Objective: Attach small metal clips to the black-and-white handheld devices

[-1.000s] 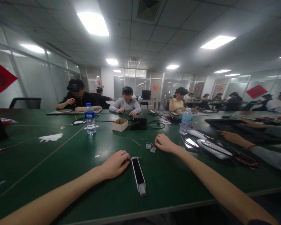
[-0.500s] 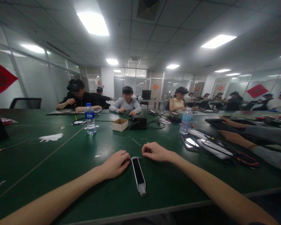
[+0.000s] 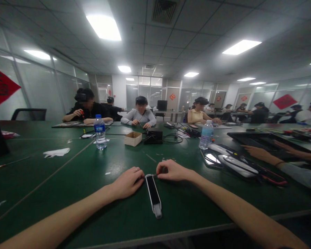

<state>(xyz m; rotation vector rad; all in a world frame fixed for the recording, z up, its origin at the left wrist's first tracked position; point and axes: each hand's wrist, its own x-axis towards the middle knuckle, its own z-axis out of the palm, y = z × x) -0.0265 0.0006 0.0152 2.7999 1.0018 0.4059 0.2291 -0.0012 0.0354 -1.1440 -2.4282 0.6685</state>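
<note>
A slim, long object (image 3: 153, 193) with a white rim, a black face and a grey translucent end lies on the green table (image 3: 93, 221) in front of me. My left hand (image 3: 129, 181), a ring on one finger, rests beside its far end on the left. Its fingers are curled together, and the fingertips are at or close to that end; what they hold, if anything, is hidden. To the right of the same end, my right hand (image 3: 172, 170) pinches thumb and forefinger together. Anything between those fingertips is too small to name. Tiny pieces show just behind this hand.
Water bottles stand at left (image 3: 100, 133) and right (image 3: 206, 135). Between them are a small open box (image 3: 133, 138) and a black device (image 3: 153, 136) with cables. White-and-black gear (image 3: 235, 164) lies at right, near a co-worker's hands (image 3: 261, 154) and a black tray (image 3: 248, 138).
My right hand has shifted slightly down and left, closer to the long object's far end. My left hand has barely moved. The co-worker's farther hand has moved right, over the black tray.
</note>
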